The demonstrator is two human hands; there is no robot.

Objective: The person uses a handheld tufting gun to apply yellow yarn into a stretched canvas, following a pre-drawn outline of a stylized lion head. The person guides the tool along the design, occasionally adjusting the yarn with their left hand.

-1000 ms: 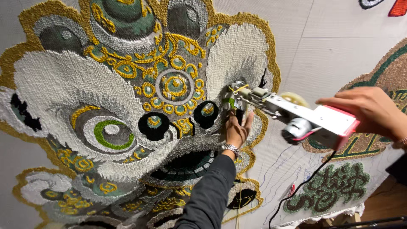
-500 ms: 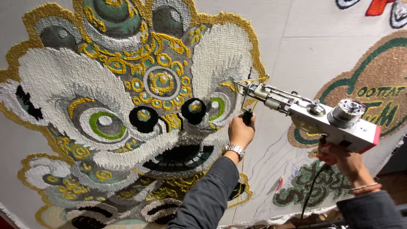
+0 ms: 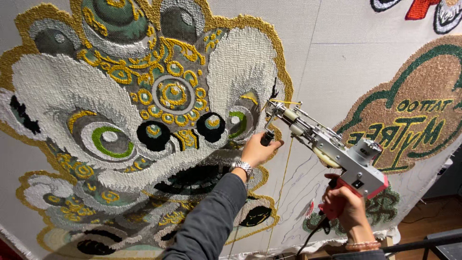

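A tufting gun [image 3: 337, 151] with a metal body and a red rear grip points its tip at a stretched grey cloth [image 3: 327, 53]. My left hand [image 3: 257, 150], in a dark sleeve with a wristwatch, grips the gun's black front handle. Lower down, my right hand [image 3: 344, 208], wearing a bead bracelet, holds the red rear grip. The gun's tip rests at the right edge of a large tufted lion face [image 3: 144, 120] in white, gold, green and black. Yellow yarn [image 3: 285, 178] hangs down from the tip.
A brown and green tufted design [image 3: 409, 106] with lettering fills the cloth on the right, and another [image 3: 423, 9] shows at the top right. A black cable [image 3: 310, 238] drops from the gun. Wooden floor [image 3: 426, 216] and a dark bar [image 3: 418, 245] lie at bottom right.
My right hand moved from on top of the gun's rear to under it on the red grip, and the rear swung downward. The tip shifted slightly right along the lion's edge.
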